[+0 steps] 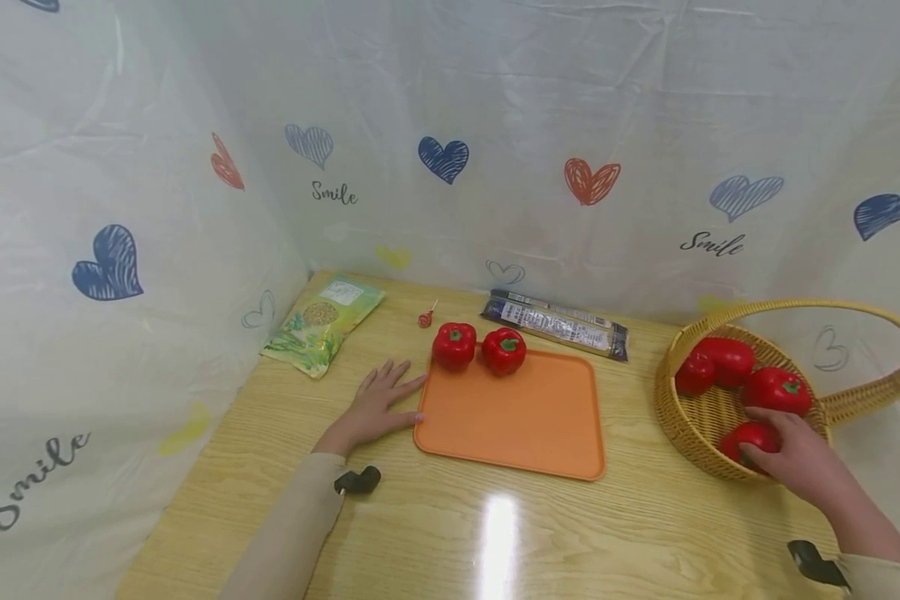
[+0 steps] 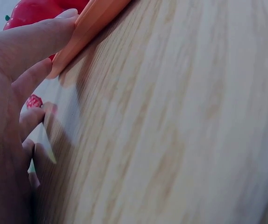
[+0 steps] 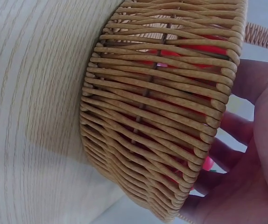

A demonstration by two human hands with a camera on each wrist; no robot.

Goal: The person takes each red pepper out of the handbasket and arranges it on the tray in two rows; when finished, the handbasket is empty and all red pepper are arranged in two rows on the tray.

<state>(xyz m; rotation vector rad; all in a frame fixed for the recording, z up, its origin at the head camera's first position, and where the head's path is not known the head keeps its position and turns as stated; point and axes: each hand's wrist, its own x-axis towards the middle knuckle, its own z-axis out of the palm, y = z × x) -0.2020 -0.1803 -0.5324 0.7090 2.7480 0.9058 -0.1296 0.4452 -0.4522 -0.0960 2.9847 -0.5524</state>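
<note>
Two red bell peppers [image 1: 454, 347] sit side by side at the back left of an orange tray [image 1: 517, 425]. My left hand [image 1: 375, 404] lies with spread fingers at the tray's left edge, thumb and index fingertip right at its rim. On the right, a woven basket [image 1: 682, 429] holds several red peppers. My right hand [image 1: 798, 458] reaches over the basket's front rim, thumb and fingers curled round a red bell pepper [image 1: 746, 440]. In the right wrist view, the basket's wicker wall [image 3: 157, 107] hides most of that pepper and the fingertips.
A green and yellow food packet [image 1: 322, 325] lies at the back left, near a small red lollipop [image 1: 425, 318]. Dark long packages [image 1: 558, 323] lie behind the tray. The basket's tall handle [image 1: 870, 312] arches to the right. A printed curtain [image 1: 495, 233] borders the wooden table [image 1: 412, 533].
</note>
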